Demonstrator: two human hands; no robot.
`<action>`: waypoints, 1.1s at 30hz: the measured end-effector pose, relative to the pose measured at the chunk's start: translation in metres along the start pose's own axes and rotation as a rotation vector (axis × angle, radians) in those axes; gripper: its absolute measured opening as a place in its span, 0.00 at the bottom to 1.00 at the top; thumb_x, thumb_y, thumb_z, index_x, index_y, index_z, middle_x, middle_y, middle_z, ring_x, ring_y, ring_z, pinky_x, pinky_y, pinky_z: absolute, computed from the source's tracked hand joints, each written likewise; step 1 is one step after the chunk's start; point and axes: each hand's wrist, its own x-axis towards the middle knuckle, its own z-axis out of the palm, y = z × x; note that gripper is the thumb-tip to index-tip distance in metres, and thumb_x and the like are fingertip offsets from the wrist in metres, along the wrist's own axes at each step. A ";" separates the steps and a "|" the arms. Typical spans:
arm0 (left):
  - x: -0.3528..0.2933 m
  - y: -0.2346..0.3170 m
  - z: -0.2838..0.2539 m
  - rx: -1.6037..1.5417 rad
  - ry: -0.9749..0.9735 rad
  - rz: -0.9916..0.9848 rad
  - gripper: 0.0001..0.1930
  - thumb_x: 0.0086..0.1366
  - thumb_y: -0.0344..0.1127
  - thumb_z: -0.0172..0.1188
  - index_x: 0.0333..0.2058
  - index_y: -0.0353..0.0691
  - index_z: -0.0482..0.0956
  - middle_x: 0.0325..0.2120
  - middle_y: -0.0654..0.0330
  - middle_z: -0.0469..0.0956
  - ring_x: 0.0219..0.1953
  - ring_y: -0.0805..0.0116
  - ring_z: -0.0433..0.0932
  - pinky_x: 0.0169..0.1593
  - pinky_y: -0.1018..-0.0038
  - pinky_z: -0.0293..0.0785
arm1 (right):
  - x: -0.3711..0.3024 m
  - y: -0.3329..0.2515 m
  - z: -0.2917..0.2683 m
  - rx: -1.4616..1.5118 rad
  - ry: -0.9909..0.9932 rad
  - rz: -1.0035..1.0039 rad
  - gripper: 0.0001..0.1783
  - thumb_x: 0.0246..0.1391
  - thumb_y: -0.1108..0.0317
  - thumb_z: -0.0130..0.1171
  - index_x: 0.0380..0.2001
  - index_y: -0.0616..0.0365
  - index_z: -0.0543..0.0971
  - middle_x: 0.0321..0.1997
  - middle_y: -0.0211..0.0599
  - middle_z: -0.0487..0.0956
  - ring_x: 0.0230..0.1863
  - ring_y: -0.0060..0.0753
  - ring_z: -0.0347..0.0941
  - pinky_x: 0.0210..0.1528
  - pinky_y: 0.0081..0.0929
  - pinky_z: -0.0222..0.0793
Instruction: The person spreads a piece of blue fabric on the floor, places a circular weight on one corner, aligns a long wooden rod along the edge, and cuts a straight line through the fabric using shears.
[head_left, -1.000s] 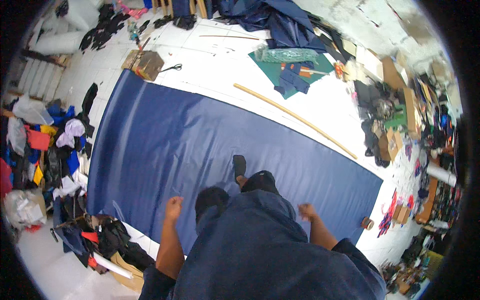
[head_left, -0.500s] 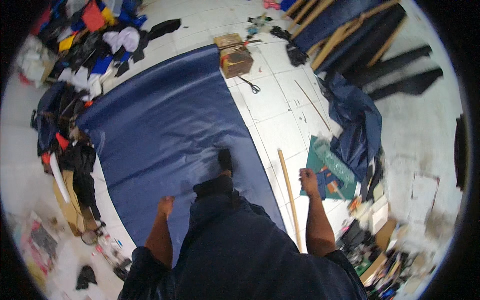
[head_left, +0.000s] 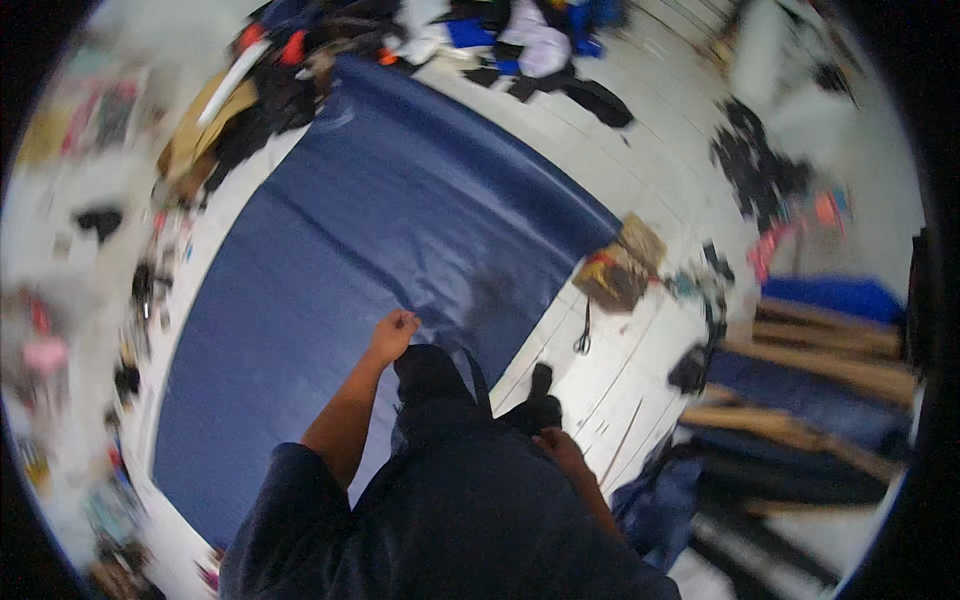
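Observation:
A large sheet of glossy dark blue material [head_left: 270, 300] lies spread on the floor, its far edge rolled up. Above it, in front of my body, is my left hand [head_left: 396, 333], fingers curled in and no object showing in them. My right hand [head_left: 556, 447] hangs low beside my right leg, partly hidden and smeared, so its fingers cannot be made out. One black-shod foot [head_left: 541, 380] is on the tiles just off the sheet's right edge. A worn brown block or box [head_left: 615, 278] sits at the roll's right end, with black-handled scissors [head_left: 583, 337] near it.
Fabric scraps [head_left: 540, 45] pile up at the far side. Long wooden poles [head_left: 815, 355] and dark rolls of material lie at the right, by a crumpled dark blue sheet [head_left: 655, 500]. Brown and black pieces [head_left: 225, 120] lie at the upper left, small clutter along the left.
My view has swung to the right, so the sheet appears turned and the poles sit lower. My left hand has risen forward; my right hand has drawn in beside my leg.

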 end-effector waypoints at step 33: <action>-0.368 -0.208 0.455 -0.519 0.059 -0.661 0.21 0.68 0.42 0.54 0.52 0.32 0.73 0.49 0.49 0.77 0.54 0.58 0.75 0.57 0.65 0.69 | 0.379 0.125 0.068 -0.729 -1.185 -0.356 0.13 0.57 0.70 0.60 0.45 0.59 0.76 0.43 0.34 0.77 0.44 0.30 0.75 0.50 0.31 0.72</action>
